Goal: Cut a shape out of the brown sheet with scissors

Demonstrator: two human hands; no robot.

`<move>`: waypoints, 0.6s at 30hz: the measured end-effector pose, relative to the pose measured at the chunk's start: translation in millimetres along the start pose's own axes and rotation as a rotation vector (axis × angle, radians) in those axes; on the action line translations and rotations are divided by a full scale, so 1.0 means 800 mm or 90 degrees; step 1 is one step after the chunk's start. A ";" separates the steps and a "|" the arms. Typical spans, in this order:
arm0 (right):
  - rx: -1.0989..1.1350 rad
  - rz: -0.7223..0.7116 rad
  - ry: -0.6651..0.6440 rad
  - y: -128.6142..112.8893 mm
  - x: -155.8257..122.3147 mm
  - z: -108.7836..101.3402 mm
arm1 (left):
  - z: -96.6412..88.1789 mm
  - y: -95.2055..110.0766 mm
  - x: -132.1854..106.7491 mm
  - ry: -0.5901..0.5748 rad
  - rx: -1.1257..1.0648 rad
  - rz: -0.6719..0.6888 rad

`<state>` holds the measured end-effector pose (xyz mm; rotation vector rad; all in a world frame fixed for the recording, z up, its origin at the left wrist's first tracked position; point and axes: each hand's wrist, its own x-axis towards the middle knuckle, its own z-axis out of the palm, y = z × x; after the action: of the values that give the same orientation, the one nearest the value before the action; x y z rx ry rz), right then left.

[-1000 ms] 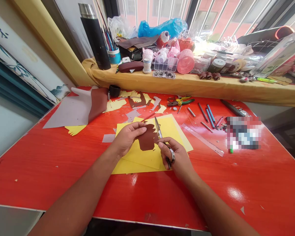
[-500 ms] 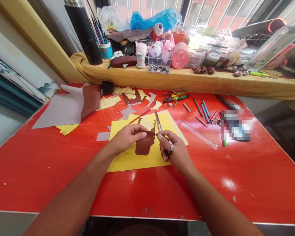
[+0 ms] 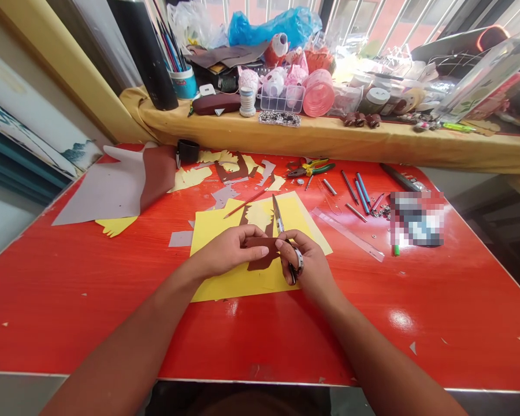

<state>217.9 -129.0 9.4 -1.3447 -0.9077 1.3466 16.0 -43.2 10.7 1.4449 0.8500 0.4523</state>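
Between my two hands is a small brown leather-like piece (image 3: 262,260) with a jagged edge. My left hand (image 3: 238,248) pinches it from the left, thumb on top. My right hand (image 3: 301,254) has a pair of scissors (image 3: 278,214) in its grip, a finger through the handle loop and the blades pointing away from me, closed together. The right thumb and forefinger also touch the piece's right end. Beneath lie yellow sheets (image 3: 212,289), and a brown scrap with a pale cut-out (image 3: 260,216) rests just beyond my fingers.
Pliers (image 3: 309,169), blue pens (image 3: 363,189) and a clear ruler (image 3: 349,234) lie on the red table (image 3: 112,323). A grey-brown sheet (image 3: 108,188) and paper scraps are at the left. A crowded ledge with a black bottle (image 3: 147,58) runs along the back.
The brown piece has turned in my hands and now lies more sideways. My left hand has shifted slightly right and down, while the scissors have stayed nearly in place.
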 end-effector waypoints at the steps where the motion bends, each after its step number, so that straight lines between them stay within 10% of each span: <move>1: 0.008 -0.001 0.004 0.000 0.000 0.000 | 0.000 -0.001 0.000 0.000 0.011 -0.007; 18: 0.013 0.041 -0.031 0.002 -0.005 0.008 | -0.008 -0.001 0.007 0.074 -0.043 0.046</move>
<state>211.3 -132.5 9.6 -1.3404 -0.8887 1.4396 14.8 -34.5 9.0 1.4006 0.8690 0.6197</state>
